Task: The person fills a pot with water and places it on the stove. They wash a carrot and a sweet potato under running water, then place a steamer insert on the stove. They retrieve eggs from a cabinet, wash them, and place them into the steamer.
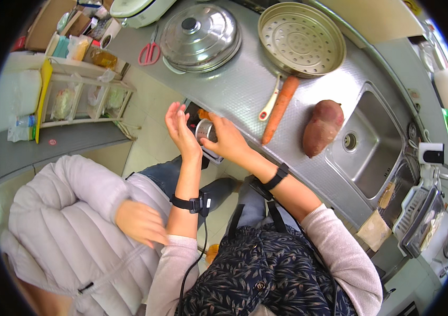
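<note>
My right hand [228, 138] grips a small perforated metal strainer cup [204, 130], thumb on its lower side and fingers over the top. Just left of the cup is my left hand [182, 128], raised with its fingers extended and nothing in it. Both hands are beyond the counter's front edge, above a dark container [193, 108] that is partly hidden and has orange scraps [203, 114] near it. On the metal counter lie a carrot [281, 110], a peeler or knife with a cream handle [270, 104], its working end hidden, and a reddish-brown sweet potato [322, 128].
A sink [377, 138] is set in the counter at right. Behind are a steamer tray [302, 39], a lidded pot [200, 37] and red-handled scissors [149, 53]. A person in a puffy jacket [78, 217] stands close on the left, one hand near my left forearm.
</note>
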Demonstrator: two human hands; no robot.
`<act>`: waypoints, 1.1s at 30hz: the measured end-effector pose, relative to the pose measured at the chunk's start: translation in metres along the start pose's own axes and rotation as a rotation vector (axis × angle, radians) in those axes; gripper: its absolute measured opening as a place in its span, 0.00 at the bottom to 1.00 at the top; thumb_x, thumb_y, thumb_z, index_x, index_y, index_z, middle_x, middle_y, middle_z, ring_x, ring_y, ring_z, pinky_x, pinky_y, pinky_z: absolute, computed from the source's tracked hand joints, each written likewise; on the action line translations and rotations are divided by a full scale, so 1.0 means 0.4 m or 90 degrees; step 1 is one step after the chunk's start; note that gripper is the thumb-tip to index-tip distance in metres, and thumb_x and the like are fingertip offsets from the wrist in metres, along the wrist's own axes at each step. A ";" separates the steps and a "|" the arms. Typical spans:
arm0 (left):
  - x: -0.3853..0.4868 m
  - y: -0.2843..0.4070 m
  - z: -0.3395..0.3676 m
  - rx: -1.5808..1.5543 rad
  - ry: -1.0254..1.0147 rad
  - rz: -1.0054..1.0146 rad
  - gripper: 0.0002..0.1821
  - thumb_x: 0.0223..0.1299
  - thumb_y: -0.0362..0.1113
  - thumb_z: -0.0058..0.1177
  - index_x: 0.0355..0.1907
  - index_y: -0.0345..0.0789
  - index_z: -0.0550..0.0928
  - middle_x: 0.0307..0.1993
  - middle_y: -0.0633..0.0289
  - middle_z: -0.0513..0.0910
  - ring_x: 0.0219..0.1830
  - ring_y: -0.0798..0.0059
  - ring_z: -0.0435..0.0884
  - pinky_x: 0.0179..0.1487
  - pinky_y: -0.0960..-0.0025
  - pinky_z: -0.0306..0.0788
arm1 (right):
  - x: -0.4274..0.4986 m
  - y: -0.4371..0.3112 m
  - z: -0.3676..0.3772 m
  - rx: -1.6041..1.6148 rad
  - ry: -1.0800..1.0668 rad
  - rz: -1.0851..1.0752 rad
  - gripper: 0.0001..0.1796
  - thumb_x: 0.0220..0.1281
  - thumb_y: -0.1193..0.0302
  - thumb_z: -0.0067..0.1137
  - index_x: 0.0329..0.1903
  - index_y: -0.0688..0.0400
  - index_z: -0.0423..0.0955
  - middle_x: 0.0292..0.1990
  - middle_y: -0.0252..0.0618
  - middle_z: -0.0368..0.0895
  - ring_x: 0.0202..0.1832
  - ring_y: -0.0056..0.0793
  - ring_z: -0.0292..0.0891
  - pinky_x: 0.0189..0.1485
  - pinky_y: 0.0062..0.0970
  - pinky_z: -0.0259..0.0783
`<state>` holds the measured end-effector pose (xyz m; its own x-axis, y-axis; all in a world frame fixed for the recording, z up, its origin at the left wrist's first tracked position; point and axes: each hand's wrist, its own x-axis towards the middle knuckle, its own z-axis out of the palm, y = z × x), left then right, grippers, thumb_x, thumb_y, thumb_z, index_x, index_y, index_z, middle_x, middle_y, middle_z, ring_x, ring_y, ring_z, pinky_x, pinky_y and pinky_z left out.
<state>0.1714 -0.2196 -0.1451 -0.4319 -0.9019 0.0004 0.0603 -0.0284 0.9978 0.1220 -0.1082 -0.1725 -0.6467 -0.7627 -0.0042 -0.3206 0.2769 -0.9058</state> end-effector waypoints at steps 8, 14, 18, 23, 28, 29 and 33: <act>-0.168 0.188 0.374 -0.165 -0.333 0.024 0.25 0.74 0.50 0.33 0.61 0.33 0.69 0.61 0.57 0.71 0.62 0.70 0.69 0.63 0.65 0.60 | -0.234 -0.029 -0.462 0.069 0.254 -0.108 0.51 0.40 0.77 0.68 0.71 0.63 0.52 0.60 0.48 0.62 0.64 0.41 0.61 0.66 0.34 0.62; -0.429 0.127 0.586 -0.068 -0.643 -0.069 0.25 0.76 0.49 0.33 0.60 0.31 0.73 0.58 0.59 0.74 0.59 0.72 0.72 0.60 0.69 0.65 | -0.554 0.108 -0.662 -0.022 0.453 0.046 0.44 0.41 0.73 0.71 0.65 0.62 0.61 0.58 0.47 0.66 0.65 0.42 0.62 0.67 0.35 0.61; -0.613 0.022 0.671 0.129 -0.782 -0.088 0.21 0.66 0.36 0.53 0.60 0.33 0.73 0.56 0.57 0.71 0.57 0.71 0.72 0.56 0.70 0.71 | -0.756 0.285 -0.757 -0.099 0.482 0.225 0.42 0.42 0.65 0.72 0.62 0.63 0.65 0.57 0.48 0.71 0.62 0.44 0.66 0.66 0.36 0.62; -0.789 -0.107 0.742 0.269 -0.947 -0.111 0.32 0.60 0.39 0.59 0.66 0.33 0.67 0.60 0.52 0.65 0.59 0.64 0.72 0.54 0.67 0.74 | -0.877 0.538 -0.918 -0.230 0.366 0.455 0.45 0.39 0.57 0.71 0.61 0.68 0.66 0.56 0.56 0.72 0.60 0.52 0.66 0.64 0.40 0.63; -0.871 -0.184 0.792 0.313 -0.941 -0.169 0.32 0.63 0.38 0.57 0.68 0.34 0.64 0.63 0.52 0.64 0.62 0.63 0.71 0.58 0.65 0.72 | -0.803 0.765 -0.993 -0.324 0.221 0.477 0.39 0.36 0.60 0.72 0.54 0.63 0.69 0.48 0.53 0.74 0.54 0.52 0.69 0.55 0.41 0.70; -0.879 -0.196 0.797 0.331 -0.938 -0.163 0.32 0.63 0.37 0.57 0.68 0.34 0.64 0.63 0.53 0.64 0.62 0.64 0.71 0.58 0.65 0.72 | -0.780 0.807 -1.001 -0.351 0.178 0.490 0.39 0.35 0.61 0.72 0.54 0.62 0.69 0.50 0.52 0.74 0.55 0.51 0.68 0.55 0.41 0.71; -0.886 -0.243 0.814 0.356 -0.896 -0.207 0.32 0.62 0.38 0.57 0.68 0.33 0.65 0.63 0.52 0.64 0.60 0.65 0.73 0.57 0.65 0.71 | -0.705 0.968 -0.996 -0.402 0.073 0.545 0.38 0.37 0.65 0.72 0.56 0.60 0.68 0.53 0.50 0.70 0.55 0.49 0.68 0.56 0.41 0.72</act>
<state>0.0255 0.2431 -0.2207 -0.8472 0.2400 -0.4739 -0.3946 0.3131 0.8639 -0.0955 0.4468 -0.3536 -0.8773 -0.1211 -0.4644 -0.0088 0.9715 -0.2367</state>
